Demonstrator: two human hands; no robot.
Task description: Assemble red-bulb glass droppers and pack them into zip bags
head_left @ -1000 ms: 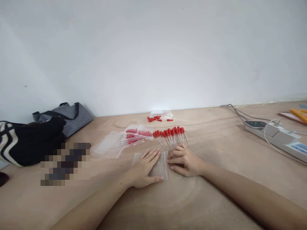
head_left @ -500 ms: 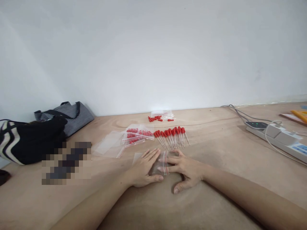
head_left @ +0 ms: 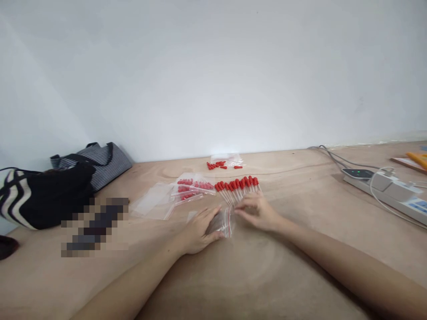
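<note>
My left hand (head_left: 202,231) lies flat with its fingers stretched out over a small clear zip bag (head_left: 223,223). The bag's red-striped end sticks out to the right of that hand. Beside this end is my right hand (head_left: 255,212), fingers bent and slightly apart from the thumb, with nothing visible in it. Just beyond it, several droppers (head_left: 236,187) with red rubber bulbs lie in a fanned row, their pale stems pointing toward me. My right hand covers the lower ends of some stems.
Clear bags holding red bulbs (head_left: 191,186) lie left of the droppers, overlapping flat clear bags (head_left: 155,202). Loose red bulbs (head_left: 216,165) rest near the wall. A power strip (head_left: 396,195) with cables is at right; a black bag (head_left: 56,191) and striped bag (head_left: 110,164) are at left.
My right hand has lifted off the zip bag and moved up toward the droppers, its fingers now more bent. My left hand has stayed on the bag.
</note>
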